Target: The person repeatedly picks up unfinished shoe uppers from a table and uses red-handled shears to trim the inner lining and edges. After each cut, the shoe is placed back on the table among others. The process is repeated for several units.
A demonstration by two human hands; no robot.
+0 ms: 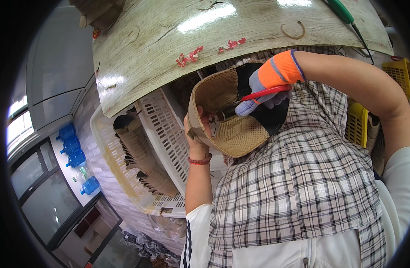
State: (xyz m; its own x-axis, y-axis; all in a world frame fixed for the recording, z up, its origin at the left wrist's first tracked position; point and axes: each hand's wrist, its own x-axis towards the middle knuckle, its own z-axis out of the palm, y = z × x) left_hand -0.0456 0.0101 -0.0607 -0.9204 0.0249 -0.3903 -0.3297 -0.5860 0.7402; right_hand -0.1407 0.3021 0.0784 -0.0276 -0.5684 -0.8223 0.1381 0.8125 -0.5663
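Observation:
My left hand (200, 129) is bare and closed on the rim of a tan, textured, curved piece (245, 134) with a black section, hollow side up above my lap. I cannot tell its exact kind. A red bead bracelet (199, 160) circles my left wrist. In an orange and grey-lilac knit glove, my right hand (260, 96) closes round red-handled scissors (265, 93). Their blades point left into the hollow of the piece, towards my left fingers. Whether they touch the material is hidden.
A wood-patterned table (147, 58) with thin offcuts (294, 31) and a green-handled tool (341, 11) lies ahead. On the left, a white basket (158, 116) stands beside stacked brown curved pieces (136, 143). Yellow crates (356, 125) stand right. Blue water bottles (71, 145) line a far-left ledge.

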